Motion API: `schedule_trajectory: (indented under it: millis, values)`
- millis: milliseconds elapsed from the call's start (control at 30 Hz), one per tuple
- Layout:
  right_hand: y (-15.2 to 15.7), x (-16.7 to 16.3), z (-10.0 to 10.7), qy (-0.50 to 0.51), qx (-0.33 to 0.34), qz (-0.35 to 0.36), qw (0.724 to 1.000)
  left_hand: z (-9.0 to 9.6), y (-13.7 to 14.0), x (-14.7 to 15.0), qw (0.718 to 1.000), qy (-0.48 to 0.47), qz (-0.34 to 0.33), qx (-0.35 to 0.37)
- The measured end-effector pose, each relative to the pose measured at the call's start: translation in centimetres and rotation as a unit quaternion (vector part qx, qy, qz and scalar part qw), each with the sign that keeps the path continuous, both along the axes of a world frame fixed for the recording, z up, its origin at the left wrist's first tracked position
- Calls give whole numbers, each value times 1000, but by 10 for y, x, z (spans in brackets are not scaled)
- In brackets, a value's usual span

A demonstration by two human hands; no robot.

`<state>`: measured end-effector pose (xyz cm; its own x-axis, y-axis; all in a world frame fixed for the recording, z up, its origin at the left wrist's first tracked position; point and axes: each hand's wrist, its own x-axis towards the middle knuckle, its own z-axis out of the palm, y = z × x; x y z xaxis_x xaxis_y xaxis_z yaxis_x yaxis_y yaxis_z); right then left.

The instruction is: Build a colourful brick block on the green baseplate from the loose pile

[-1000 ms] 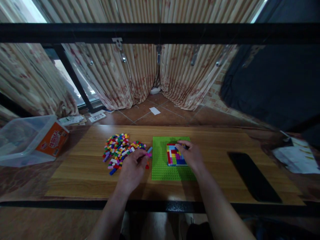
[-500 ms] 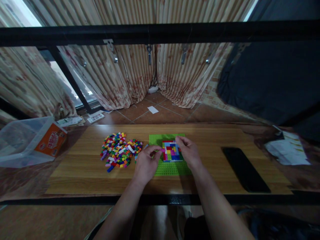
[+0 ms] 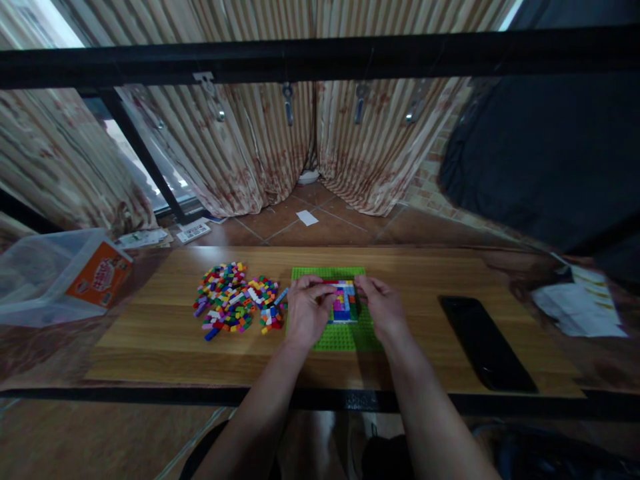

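Observation:
A low block of multicoloured toy bricks is built on a green studded baseplate. My left hand is over the block's left side, thumb and forefinger pinched at a small pink toy brick. This hand covers the left part of the block. At the block's right edge is my right hand, its fingers curled and its fingertips close together. Whatever they may hold is too small to make out. Left of the baseplate lies a heap of loose toy bricks.
The wooden table has a black phone-like slab on its right. A clear plastic bin with an orange label stands at the left. Papers lie beyond the right end, and a black bar crosses above.
My left hand has moved right and slightly up over the brick block with the pink toy brick. My right hand stays by the right edge. The view has shifted slightly.

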<state>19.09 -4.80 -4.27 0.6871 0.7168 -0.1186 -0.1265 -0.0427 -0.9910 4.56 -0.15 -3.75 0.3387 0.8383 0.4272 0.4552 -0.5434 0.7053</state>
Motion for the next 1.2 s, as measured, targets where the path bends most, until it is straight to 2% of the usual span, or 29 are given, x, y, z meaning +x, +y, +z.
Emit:
schedule_trajectory:
  millis: [267,467,700,967,1200]
  values:
    - [3,-9,0,-42,11,28,999,5,-3,7,1000,-8,21,-17]
    - [6,-10,-10,-132,-31,40,990,7,-9,13,998,-5,60,-24]
    - [6,-9,-10,-178,-70,40,981,5,-11,13,998,0,60,-11]
    - [6,-12,-9,-237,-88,36,967,6,-25,6,992,102,48,56]
    - [7,-8,-15,-254,-85,40,963,11,-37,-1,986,153,32,64]
